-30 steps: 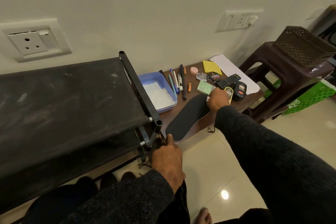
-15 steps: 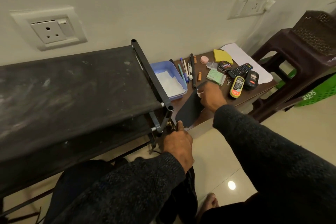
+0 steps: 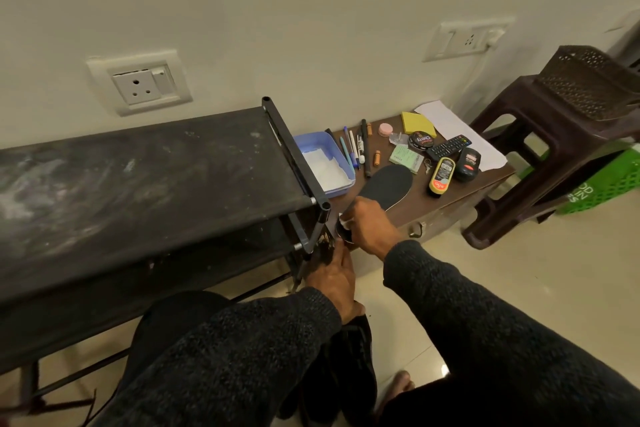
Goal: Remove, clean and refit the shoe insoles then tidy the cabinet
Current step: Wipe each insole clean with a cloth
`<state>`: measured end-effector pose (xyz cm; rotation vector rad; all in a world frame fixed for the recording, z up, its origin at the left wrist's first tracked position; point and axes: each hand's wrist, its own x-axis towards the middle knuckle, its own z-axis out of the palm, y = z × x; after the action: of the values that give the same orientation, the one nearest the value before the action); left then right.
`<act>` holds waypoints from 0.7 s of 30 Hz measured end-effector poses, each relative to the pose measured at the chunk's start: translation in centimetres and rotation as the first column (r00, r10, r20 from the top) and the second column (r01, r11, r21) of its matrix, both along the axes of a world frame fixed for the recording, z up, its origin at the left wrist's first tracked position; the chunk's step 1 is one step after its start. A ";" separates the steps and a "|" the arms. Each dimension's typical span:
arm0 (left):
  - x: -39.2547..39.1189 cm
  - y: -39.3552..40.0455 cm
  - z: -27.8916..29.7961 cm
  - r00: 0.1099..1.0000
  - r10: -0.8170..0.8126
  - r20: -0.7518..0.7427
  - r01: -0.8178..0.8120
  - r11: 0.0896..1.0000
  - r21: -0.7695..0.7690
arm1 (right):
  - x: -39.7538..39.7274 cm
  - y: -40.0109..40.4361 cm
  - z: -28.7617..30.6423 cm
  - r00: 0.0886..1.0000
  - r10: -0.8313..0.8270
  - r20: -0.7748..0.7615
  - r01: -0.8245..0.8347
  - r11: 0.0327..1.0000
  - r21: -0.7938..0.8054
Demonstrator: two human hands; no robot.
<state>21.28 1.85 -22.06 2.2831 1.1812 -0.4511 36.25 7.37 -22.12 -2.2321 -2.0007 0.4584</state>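
A black insole [image 3: 391,184] lies on the low brown table [image 3: 460,191], its near end sticking out past the table's front edge. My right hand [image 3: 370,225] holds a small white wipe [image 3: 344,220] and presses it on that near end. Just below, my left hand [image 3: 332,281] grips the insole's tip beside the corner post of the black shoe rack [image 3: 138,184]; its fingertips are hidden. A black shoe [image 3: 353,374] lies on the floor under my forearms.
On the table are a blue tray [image 3: 320,146], pens, a polish tin [image 3: 420,141], a remote [image 3: 448,146], a yellow bottle [image 3: 441,175] and a shoe-shine sponge [image 3: 467,163]. A brown stool [image 3: 554,135] carrying a basket [image 3: 588,80] and a green crate [image 3: 602,184] stand to the right.
My right hand has slid the wipe along the insole from its far end to its near end. My left hand has kept its hold on the tip.
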 end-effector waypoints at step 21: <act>1.4 1.3 0.0 0.896 0.083 0.436 -0.215 0.941 0.261 | 2.3 -10.5 3.8 0.046 -0.531 -0.846 0.472 0.758 -0.450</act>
<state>22.64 3.11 -22.06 2.3491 1.2508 0.2965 38.54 -3.10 -18.32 -1.6465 -0.4539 1.3384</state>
